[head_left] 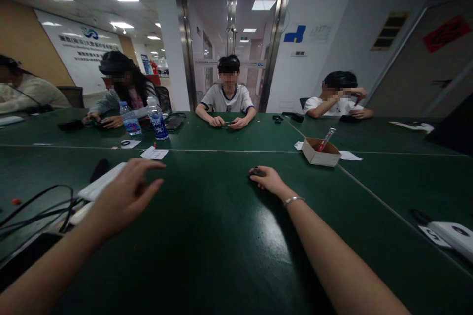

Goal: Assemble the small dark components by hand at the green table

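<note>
My right hand rests low over the green table, its fingers closed round a small dark cylindrical object. One rounded end of that object sticks out past the fingertips; the rest is hidden in the hand, and I cannot make out its kind. On the left, my left hand hovers with the index finger and thumb stretched apart and nothing between them. A white flat object lies behind it, partly covered by the hand.
Black cables lie at the left. Farther back stand two bottles near paper slips. A small open box holding a red-and-clear tube stands at the right. A white device lies near the right edge. Several people sit around.
</note>
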